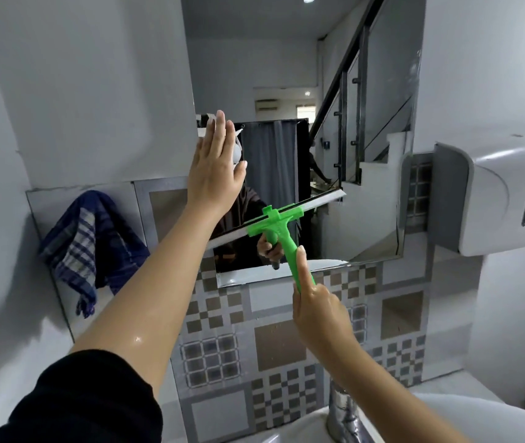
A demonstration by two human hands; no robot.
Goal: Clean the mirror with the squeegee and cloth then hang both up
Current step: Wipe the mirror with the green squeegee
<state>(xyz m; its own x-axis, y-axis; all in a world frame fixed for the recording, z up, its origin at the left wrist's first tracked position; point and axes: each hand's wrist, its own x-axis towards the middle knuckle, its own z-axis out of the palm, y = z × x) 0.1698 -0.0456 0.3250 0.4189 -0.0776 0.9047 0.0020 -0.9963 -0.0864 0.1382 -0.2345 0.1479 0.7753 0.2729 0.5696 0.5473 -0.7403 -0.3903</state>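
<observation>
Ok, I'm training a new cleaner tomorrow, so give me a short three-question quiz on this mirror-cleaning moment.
1. True or false: the right hand grips the green squeegee by its handle.
2. Where is the blue checked cloth? A) in the left hand B) hanging on the wall left of the mirror C) lying in the sink
3. Fill in: the left hand rests open and flat against the ____.

Key: 1 true. 2 B. 3 mirror; the hand holds nothing, fingers straight, near the mirror's left edge, while the squeegee blade lies tilted across the lower glass.
</observation>
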